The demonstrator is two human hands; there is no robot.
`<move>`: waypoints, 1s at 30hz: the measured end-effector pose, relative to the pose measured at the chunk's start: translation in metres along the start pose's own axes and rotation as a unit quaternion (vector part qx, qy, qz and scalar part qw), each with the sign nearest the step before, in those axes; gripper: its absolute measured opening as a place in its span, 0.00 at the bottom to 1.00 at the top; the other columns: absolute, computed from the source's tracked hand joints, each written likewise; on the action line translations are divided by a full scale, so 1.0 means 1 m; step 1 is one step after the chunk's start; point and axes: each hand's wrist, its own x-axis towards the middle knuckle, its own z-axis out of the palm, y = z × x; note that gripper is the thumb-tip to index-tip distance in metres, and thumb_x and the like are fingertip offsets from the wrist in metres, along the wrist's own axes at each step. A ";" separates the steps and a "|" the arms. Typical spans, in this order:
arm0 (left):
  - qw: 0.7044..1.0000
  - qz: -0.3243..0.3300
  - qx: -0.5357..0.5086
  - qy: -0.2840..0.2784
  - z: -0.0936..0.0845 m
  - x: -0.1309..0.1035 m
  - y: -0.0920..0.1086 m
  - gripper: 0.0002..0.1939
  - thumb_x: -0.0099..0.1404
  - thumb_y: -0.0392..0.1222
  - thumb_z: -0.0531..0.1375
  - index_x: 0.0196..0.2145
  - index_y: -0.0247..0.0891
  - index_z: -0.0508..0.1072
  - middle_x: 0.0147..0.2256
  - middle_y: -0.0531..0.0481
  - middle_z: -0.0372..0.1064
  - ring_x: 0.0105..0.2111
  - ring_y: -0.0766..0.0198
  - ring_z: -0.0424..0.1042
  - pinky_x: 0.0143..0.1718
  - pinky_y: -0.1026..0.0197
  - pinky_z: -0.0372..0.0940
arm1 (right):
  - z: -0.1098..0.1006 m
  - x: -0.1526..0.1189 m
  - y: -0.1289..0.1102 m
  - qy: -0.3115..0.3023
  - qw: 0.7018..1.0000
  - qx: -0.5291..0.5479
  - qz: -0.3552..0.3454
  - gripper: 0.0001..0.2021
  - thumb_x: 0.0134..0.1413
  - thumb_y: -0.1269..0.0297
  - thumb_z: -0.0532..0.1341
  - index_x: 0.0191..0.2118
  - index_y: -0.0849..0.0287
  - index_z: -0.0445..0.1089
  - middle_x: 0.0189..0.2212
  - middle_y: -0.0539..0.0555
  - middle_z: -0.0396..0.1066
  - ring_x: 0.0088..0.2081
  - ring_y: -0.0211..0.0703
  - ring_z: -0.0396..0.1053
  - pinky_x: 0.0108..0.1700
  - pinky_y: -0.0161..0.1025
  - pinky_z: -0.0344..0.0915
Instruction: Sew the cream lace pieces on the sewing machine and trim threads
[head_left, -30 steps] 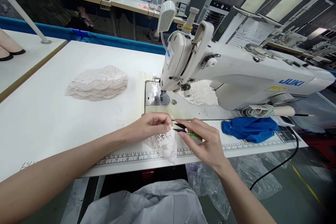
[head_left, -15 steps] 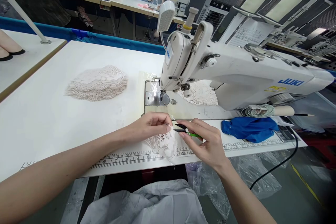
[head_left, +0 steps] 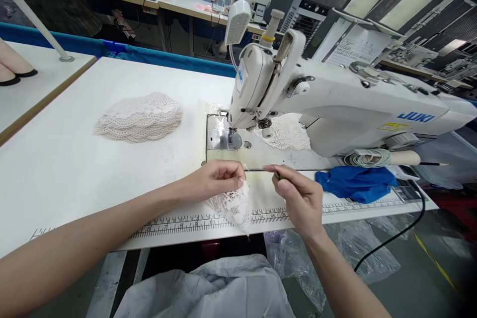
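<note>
My left hand [head_left: 223,177] pinches a small white lace piece [head_left: 234,203] by its upper edge. The lace hangs down over the ruler markings at the table's front edge. Just to the right, my right hand [head_left: 298,191] is closed on thread snips [head_left: 278,175]; only a small dark bit of them shows, the blades being mostly hidden by the fingers. Both hands are in front of the sewing machine [head_left: 268,79], apart from each other. Its needle and presser foot stand over the metal plate [head_left: 218,140].
A stack of lace pieces [head_left: 139,118] lies on the left of the table. More lace [head_left: 286,131] rests under the machine arm. A blue cloth [head_left: 356,184], a coil of cord [head_left: 368,157] and a black cable [head_left: 400,233] are at the right. Another person [head_left: 48,0] stands behind.
My right hand has drawn back to the right from the lace and turned, so the snips' blades no longer show beside it. My left hand keeps its pinch in nearly the same place.
</note>
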 end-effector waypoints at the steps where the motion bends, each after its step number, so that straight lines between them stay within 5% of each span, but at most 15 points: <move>1: 1.000 0.000 0.000 0.002 0.000 0.000 0.000 0.13 0.67 0.49 0.57 0.32 0.35 0.67 0.27 0.56 0.57 0.26 0.70 0.55 0.28 0.64 0.52 | -0.001 0.000 0.000 0.011 1.000 0.001 0.004 0.11 0.61 0.65 0.59 0.47 0.49 0.75 0.37 0.54 0.75 0.32 0.42 0.69 0.30 0.38 0.64; 8: 1.000 0.010 0.005 0.007 0.001 0.000 0.001 0.13 0.67 0.49 0.57 0.32 0.35 0.68 0.26 0.56 0.56 0.25 0.71 0.54 0.27 0.65 0.51 | 0.005 -0.003 -0.004 -0.024 0.987 -0.134 -0.090 0.13 0.52 0.75 0.61 0.42 0.54 0.73 0.25 0.50 0.70 0.23 0.36 0.63 0.23 0.34 0.58; 14: 1.000 -0.001 0.017 0.007 0.003 0.000 0.000 0.15 0.67 0.52 0.57 0.34 0.35 0.69 0.26 0.56 0.57 0.25 0.72 0.53 0.26 0.65 0.49 | 0.011 -0.006 -0.001 -0.030 0.921 -0.289 -0.260 0.22 0.48 0.82 0.51 0.47 0.57 0.69 0.21 0.48 0.66 0.19 0.34 0.59 0.21 0.34 0.54; 25: 0.999 -0.006 0.045 0.009 0.003 0.000 0.001 0.16 0.67 0.53 0.57 0.33 0.36 0.69 0.25 0.56 0.56 0.24 0.71 0.52 0.25 0.65 0.49 | 0.013 -0.003 -0.006 -0.016 0.863 -0.391 -0.321 0.19 0.48 0.84 0.53 0.42 0.59 0.69 0.17 0.45 0.62 0.17 0.32 0.54 0.21 0.35 0.51; 30: 0.999 -0.007 0.050 0.011 0.003 0.000 0.002 0.15 0.67 0.53 0.57 0.34 0.36 0.70 0.26 0.57 0.57 0.24 0.72 0.52 0.25 0.65 0.49 | 0.012 -0.003 -0.005 0.009 0.901 -0.333 -0.278 0.18 0.47 0.83 0.55 0.42 0.59 0.69 0.19 0.47 0.64 0.20 0.34 0.58 0.22 0.34 0.53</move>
